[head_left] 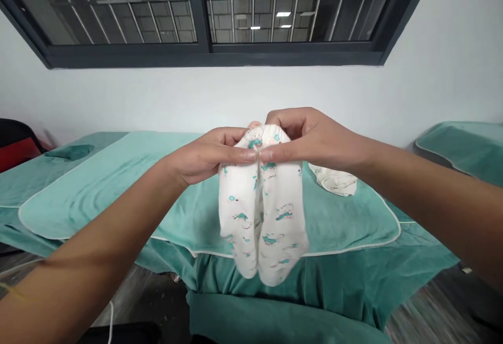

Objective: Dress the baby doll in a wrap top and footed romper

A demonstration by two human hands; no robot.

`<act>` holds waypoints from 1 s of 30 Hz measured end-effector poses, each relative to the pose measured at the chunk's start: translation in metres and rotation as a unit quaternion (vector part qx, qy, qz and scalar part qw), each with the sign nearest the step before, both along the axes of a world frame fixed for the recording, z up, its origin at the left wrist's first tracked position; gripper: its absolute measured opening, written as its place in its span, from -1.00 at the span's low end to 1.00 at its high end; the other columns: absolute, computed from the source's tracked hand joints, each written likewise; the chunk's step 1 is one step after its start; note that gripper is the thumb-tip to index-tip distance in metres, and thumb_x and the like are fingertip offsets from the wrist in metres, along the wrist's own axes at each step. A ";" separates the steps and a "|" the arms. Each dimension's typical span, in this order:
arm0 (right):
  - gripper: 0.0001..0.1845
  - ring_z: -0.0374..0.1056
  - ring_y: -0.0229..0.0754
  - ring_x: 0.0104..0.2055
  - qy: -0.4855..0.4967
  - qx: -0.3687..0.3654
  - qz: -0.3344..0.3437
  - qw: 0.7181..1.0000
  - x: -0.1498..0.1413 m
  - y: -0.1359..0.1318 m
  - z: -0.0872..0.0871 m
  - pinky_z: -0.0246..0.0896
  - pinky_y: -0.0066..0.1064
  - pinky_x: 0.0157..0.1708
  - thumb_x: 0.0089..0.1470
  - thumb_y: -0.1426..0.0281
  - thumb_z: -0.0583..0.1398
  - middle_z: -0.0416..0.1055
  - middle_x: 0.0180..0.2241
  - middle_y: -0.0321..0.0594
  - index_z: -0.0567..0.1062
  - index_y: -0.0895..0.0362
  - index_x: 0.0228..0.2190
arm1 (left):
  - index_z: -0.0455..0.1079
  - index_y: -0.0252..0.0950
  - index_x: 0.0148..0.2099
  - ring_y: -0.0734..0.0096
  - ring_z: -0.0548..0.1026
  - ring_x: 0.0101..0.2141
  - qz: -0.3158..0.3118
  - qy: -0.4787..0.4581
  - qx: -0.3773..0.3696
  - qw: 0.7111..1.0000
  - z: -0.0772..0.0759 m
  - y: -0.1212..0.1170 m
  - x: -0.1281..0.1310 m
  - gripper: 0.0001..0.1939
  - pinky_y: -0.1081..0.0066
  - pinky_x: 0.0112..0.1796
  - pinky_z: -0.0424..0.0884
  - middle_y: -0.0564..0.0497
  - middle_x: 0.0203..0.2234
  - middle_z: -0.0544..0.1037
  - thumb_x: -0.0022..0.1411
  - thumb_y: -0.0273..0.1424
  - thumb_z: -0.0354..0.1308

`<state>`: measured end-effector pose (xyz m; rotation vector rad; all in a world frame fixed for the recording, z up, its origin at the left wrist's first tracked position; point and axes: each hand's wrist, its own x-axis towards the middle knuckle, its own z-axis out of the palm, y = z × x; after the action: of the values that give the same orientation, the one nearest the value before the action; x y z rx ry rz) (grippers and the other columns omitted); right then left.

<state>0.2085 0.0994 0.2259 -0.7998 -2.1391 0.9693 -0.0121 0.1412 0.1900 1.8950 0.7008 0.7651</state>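
A pair of white socks (281, 223) with a small teal and red print hangs upright in front of me, toes down, above the front edge of the bed. My left hand (214, 152) pinches the left sock near its top, thumb in front and fingers behind. On the other side my right hand (301, 137) grips the top of the right sock the same way. Both thumbs nearly meet at the middle, where the socks lie side by side. Most of the fingertips are hidden behind the fabric.
A teal blanket (349, 223) with pale piping covers the bed. On it, beyond my right wrist, lies a crumpled white printed cloth (337, 181). A black and red item (18, 152) stands at far left. Behind are a white wall (157, 97) and a barred window (204, 55).
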 end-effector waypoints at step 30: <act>-0.70 0.36 -0.15 -0.04 0.314 -0.143 -0.137 0.929 -0.026 0.081 -0.112 0.34 -0.24 0.03 0.12 0.09 0.25 0.40 -0.23 -0.26 0.40 0.06 -0.37 | 0.45 -0.31 -0.10 0.22 0.53 -0.30 0.239 -0.118 -0.105 0.958 -0.160 -0.009 0.018 -0.61 0.32 -0.28 0.43 -0.05 -0.28 0.59 0.18 -0.12 0.23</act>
<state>0.1828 0.1800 0.1139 -0.7652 -1.3198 1.2018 0.0061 0.1326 0.0303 1.4234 1.0579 1.1484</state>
